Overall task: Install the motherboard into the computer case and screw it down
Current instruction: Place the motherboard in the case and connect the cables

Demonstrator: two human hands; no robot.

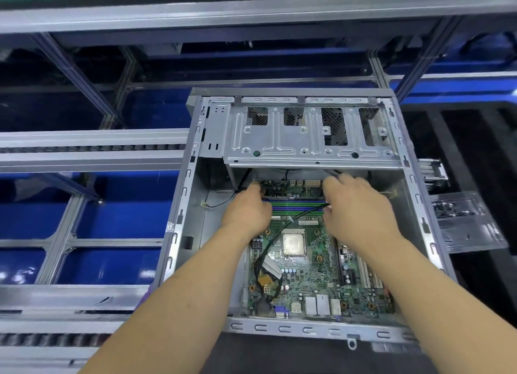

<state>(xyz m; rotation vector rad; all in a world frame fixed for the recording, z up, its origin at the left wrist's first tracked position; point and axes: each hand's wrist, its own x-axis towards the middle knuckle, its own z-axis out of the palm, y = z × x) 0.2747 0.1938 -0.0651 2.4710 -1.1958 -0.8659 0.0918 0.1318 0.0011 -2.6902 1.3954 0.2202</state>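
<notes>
While both hands reach into the open computer case [179, 219], the motherboard [307, 278] lies flat on the case floor, under and nearer than the hands. Left hand [247, 211] rests at the board's far left part, fingers curled down near the RAM slots [296, 205]; can't tell if it grips anything. Right hand [361, 205] sits at the far right part, fingers bent, thumb and fingertip pinching a black cable [291, 222] that runs back between the two wrists. CPU socket [293, 244] is between the forearms. Drive cage [307, 133] is just beyond the fingertips. Clear bag of screws [458, 211] is outside the case, right of the right hand.
</notes>
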